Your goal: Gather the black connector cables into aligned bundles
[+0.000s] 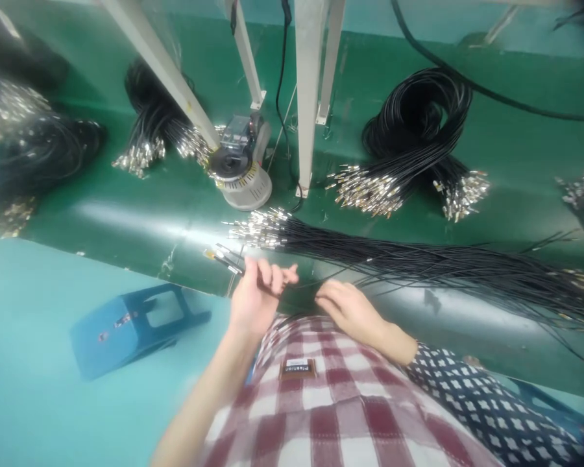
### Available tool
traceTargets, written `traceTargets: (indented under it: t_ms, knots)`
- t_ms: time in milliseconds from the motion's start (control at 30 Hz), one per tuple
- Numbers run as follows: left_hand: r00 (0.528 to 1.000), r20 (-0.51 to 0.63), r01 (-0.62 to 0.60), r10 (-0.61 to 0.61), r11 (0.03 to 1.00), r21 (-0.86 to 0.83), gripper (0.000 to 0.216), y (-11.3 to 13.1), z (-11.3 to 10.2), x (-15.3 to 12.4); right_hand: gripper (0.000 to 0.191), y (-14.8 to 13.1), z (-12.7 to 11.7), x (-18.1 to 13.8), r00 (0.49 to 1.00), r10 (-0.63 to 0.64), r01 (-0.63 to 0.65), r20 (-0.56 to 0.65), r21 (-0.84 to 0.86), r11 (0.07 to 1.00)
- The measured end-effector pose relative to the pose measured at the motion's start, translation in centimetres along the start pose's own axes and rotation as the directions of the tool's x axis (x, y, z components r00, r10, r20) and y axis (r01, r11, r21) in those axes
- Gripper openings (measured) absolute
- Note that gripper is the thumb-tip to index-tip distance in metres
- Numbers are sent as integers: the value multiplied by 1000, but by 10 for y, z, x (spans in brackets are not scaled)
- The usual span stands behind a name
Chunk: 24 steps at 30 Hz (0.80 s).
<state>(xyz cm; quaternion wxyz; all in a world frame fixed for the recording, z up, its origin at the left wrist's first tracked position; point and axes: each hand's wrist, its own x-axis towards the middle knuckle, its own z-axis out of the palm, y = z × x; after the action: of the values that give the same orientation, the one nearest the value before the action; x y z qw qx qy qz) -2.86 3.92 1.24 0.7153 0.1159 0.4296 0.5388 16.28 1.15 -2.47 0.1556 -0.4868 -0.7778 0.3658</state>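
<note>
My left hand (259, 292) is closed around a few thin black cables (222, 257) whose metal-tipped ends stick out to its left. My right hand (346, 306) rests with fingers curled on the near edge of the green bench, touching strands from a long loose bundle of black cables (418, 259). That bundle lies across the bench, its silver connector ends (260, 228) fanned out just above my left hand.
A grey round machine (241, 172) stands behind the bundle between white frame legs (307, 97). Coiled cable bundles (413, 139) lie at the back right, another (150, 123) at the back left. A blue stool (131, 327) stands on the floor at the left.
</note>
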Motion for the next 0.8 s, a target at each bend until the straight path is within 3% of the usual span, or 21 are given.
traceTargets:
  t_ms: [67, 133, 167, 233, 300, 367, 500, 667, 800]
  knots:
    - [998, 21, 52, -51, 996, -71, 52, 1, 3, -3, 23, 12, 0, -2, 986, -60, 57, -156, -24, 998]
    - [996, 13, 94, -93, 989, -114, 53, 2, 5, -9, 28, 23, -5, -1, 974, -66, 61, -216, -31, 998]
    - [994, 6, 107, -107, 985, -132, 53, 3, 6, -12, 29, 30, -9, 0, 985, -44, 40, -165, -27, 999]
    - [993, -17, 111, -116, 980, -164, 52, 7, 3, -19, 39, 44, -19, 3, 994, 74, -74, 75, -4, 997]
    - [994, -57, 78, -91, 977, -200, 51, 11, -5, -24, 56, 56, -26, 11, 917, 192, -207, 350, 6, 978]
    - [992, -104, 52, -76, 975, -218, 45, 12, -15, -26, 53, 62, -28, 28, 865, 225, -241, 449, -23, 970]
    - [976, -186, 81, -111, 983, -162, 20, 6, -33, -23, 24, 58, 1, 82, 942, 210, -167, 263, -178, 970]
    - [965, -230, 95, -129, 983, -155, 25, -3, -41, -21, 26, 38, 59, 127, 966, 141, -74, 217, -291, 954]
    - [963, -217, 125, -161, 977, -170, 28, -8, -45, -17, 25, 31, 81, 137, 967, 148, -70, 207, -344, 936]
